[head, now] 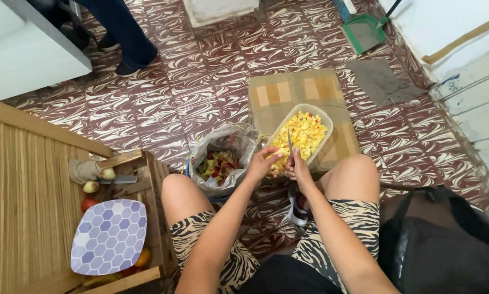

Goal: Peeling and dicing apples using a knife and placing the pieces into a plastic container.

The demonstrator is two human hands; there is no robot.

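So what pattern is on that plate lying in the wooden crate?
The plate has a honeycomb of hexagons in purple, lilac and white, clearest in the head view.

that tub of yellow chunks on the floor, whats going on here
A person sits with bare knees apart, both hands over a pale tub of yellow fruit pieces that stands on flattened cardboard. The right hand holds a knife, blade up, and the left hand holds a piece of fruit right beside it. A plastic bag of peels and scraps sits by the left knee. A wooden crate on the left holds whole fruit under a hexagon-patterned plate.
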